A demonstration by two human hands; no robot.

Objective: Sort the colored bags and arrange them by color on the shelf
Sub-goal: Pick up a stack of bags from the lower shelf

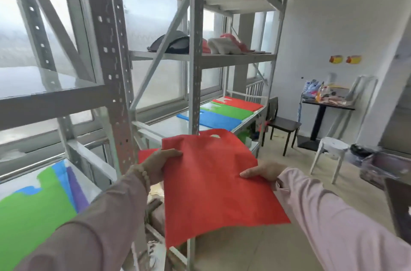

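**Red bag (213,186) held in both grips before the shelf (195,48)**

At left, on the near shelf level, a green bag (33,215), a blue bag (59,173) and a purple bag (76,190) lie overlapping. The left grip (160,165) pinches the red bag's left edge, thumb on top. The red bag is held flat in the air in front of the shelf, its handle cutout pointing away. The right grip (264,170) holds its right edge, thumb on top, fingers hidden beneath. Further right, a far blue bag (213,120), far green bag (231,110) and far red bag (240,103) lie side by side.

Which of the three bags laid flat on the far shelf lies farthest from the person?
The red bag, at the far end of the shelf; the green bag sits in the middle and the blue bag nearest.
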